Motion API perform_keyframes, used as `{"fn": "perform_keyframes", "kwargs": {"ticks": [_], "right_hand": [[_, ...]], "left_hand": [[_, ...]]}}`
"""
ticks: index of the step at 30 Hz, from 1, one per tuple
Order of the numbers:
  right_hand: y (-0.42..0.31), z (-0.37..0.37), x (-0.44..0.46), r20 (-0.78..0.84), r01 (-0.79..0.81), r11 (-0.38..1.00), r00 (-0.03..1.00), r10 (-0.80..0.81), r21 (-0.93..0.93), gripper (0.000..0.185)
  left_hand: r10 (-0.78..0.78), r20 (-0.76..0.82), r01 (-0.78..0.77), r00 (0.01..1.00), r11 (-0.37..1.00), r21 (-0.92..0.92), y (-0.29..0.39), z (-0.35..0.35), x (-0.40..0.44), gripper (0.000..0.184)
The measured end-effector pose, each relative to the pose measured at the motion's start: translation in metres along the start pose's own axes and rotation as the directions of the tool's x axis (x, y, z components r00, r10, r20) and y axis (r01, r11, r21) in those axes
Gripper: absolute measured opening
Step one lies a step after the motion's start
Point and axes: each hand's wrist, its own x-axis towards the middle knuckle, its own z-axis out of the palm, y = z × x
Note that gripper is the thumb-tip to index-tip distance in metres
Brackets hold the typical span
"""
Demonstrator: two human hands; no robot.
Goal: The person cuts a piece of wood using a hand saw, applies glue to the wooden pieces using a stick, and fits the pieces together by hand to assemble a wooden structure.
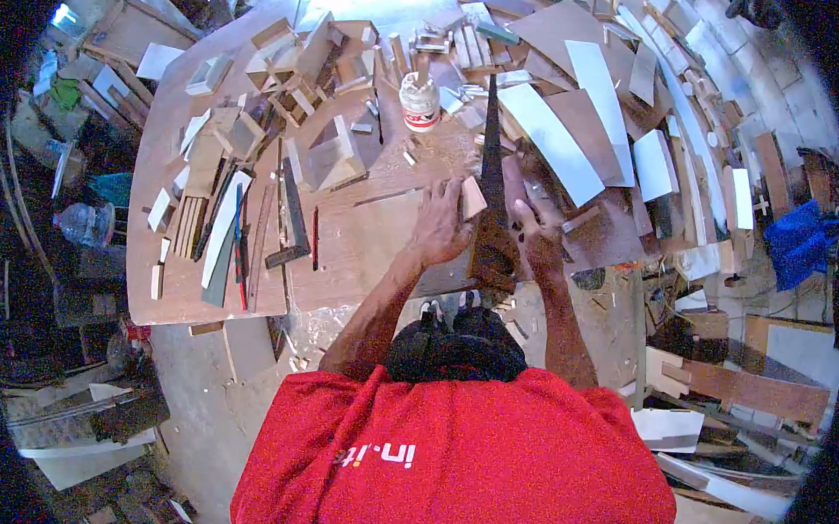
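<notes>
My left hand (pixel 442 227) lies on a flat wooden board (pixel 374 237), its fingers stretched forward. Beside its index finger is a small pinkish wood block (pixel 475 198). To the right of the block, a handsaw (pixel 492 148) points away from me, with its wide brown handle nearest my body. My right hand (pixel 539 237) is closed just right of the saw, near a brownish piece (pixel 514 180); what its fingers grip is unclear. A white tub with a red label (pixel 420 103) stands farther back.
Cut wood pieces and a wooden frame (pixel 333 155) crowd the tabletop (pixel 170 289). At the left lie a dark try square (pixel 293 219) and a red pencil (pixel 315 239). White panels (pixel 551 141) lie at the right. A blue bag (pixel 799 246) is at the far right.
</notes>
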Motion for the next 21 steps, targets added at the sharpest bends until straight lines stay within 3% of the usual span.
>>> {"fn": "perform_keyframes", "kwargs": {"ticks": [1, 3, 4, 5, 7, 8, 10, 11, 12, 14, 16, 18, 19, 21], "right_hand": [[-0.008, 0.003, -0.007, 0.002, 0.004, 1.0, 1.0, -0.004, 0.002, 0.034], [-0.03, 0.011, -0.028, 0.054, -0.333, 0.85, 0.938, 0.342, 0.407, 0.039], [-0.051, 0.014, -0.036, 0.037, -0.237, 0.905, 0.97, 0.24, 0.354, 0.034], [-0.053, 0.018, -0.038, 0.033, -0.234, 0.906, 0.971, 0.238, 0.353, 0.034], [-0.055, 0.023, -0.04, 0.041, -0.231, 0.864, 0.97, 0.238, 0.448, 0.03], [-0.051, 0.022, -0.039, 0.07, -0.306, 0.862, 0.95, 0.304, 0.404, 0.028], [-0.058, 0.02, -0.037, 0.104, -0.391, 0.811, 0.916, 0.387, 0.435, 0.03], [-0.061, 0.019, -0.036, 0.14, -0.474, 0.751, 0.874, 0.465, 0.46, 0.033], [0.003, 0.027, -0.034, -0.014, 0.153, 0.984, 0.988, -0.153, 0.087, 0.033], [-0.034, 0.028, -0.034, 0.002, 0.066, 0.994, 0.998, -0.067, 0.087, 0.034], [-0.057, 0.033, -0.037, 0.016, -0.021, 0.996, 1.0, 0.02, 0.084, 0.036], [-0.065, 0.036, -0.039, 0.013, 0.138, 0.986, 0.99, -0.137, -0.09, 0.036], [-0.069, 0.035, -0.038, 0.011, 0.139, 0.986, 0.99, -0.139, -0.09, 0.036], [-0.074, 0.033, -0.039, -0.032, 0.281, 0.91, 0.952, -0.304, -0.305, 0.04]], "left_hand": [[0.006, -0.076, -0.008, 0.997, 1.0, -0.028, -0.006, 0.004, -0.002, 0.055], [-0.078, -0.007, 0.077, 0.997, 0.994, -0.082, -0.017, 0.011, -0.003, 0.061], [-0.153, 0.067, 0.161, 0.986, 0.978, -0.133, -0.018, 0.011, -0.004, 0.068], [-0.15, 0.066, 0.158, 0.986, 0.978, -0.135, -0.021, 0.01, -0.006, 0.068], [-0.069, 0.04, 0.08, 0.997, 0.845, -0.529, -0.026, -0.003, -0.009, 0.052], [-0.07, 0.037, 0.079, 0.997, 0.846, -0.527, -0.027, -0.008, -0.011, 0.052], [-0.18, 0.365, 0.395, 0.914, 0.609, -0.688, -0.014, -0.029, -0.012, 0.039], [-0.18, 0.364, 0.394, 0.914, 0.608, -0.69, -0.015, -0.028, -0.015, 0.039], [-0.176, 0.318, 0.362, 0.931, 0.533, -0.765, -0.017, -0.026, -0.017, 0.038], [-0.181, 0.269, 0.323, 0.946, 0.453, -0.831, -0.023, -0.021, -0.021, 0.037], [-0.291, 0.391, 0.477, 0.873, 0.346, -0.808, -0.026, -0.019, -0.022, 0.034], [-0.264, 0.34, 0.414, 0.903, 0.317, -0.853, -0.02, -0.023, -0.026, 0.034], [-0.24, 0.287, 0.35, 0.927, 0.287, -0.892, -0.017, -0.026, -0.027, 0.033], [-0.233, 0.259, 0.328, 0.937, 0.337, -0.883, -0.019, -0.025, -0.027, 0.032]]}}
